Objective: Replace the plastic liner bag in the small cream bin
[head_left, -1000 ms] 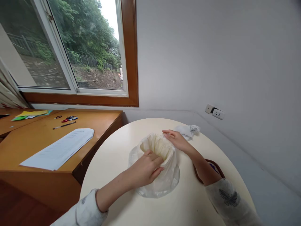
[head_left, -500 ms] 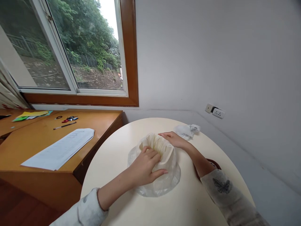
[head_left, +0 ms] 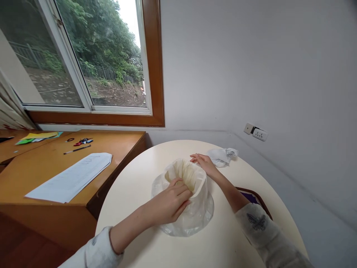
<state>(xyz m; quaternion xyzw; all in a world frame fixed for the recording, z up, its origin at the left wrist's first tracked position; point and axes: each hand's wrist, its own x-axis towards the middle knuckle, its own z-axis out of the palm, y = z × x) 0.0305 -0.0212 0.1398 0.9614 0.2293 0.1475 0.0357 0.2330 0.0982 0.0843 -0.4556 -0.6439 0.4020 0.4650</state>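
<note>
A round, upright bin [head_left: 201, 186] stands on the pale round table, with a translucent white plastic bag [head_left: 192, 223] lining it and hanging down over its outside. The bag's bottom edge spreads out onto the tabletop. My left hand [head_left: 171, 199] hooks its fingers over the near left rim into the opening, thumb outside, closed on the bag's edge. Its fingertips are hidden inside. At the far right rim lies my right hand [head_left: 205, 163], fingers stretched out past the bag; whether it touches the bag is hard to see.
A crumpled white bag [head_left: 221, 156] lies at the table's back right. Under my right forearm is a brown-rimmed tray [head_left: 258, 197], partly hidden. On the wooden desk [head_left: 122, 143] at left are paper sheets [head_left: 74, 176], a pen [head_left: 77, 149] and keys [head_left: 83, 141]. A wall and window stand behind.
My left thumb has drawn in toward the fingers, against the bag's outside. My right hand has shifted slightly, its fingers lifting a little, and its forearm has moved left, showing more of the tray.
</note>
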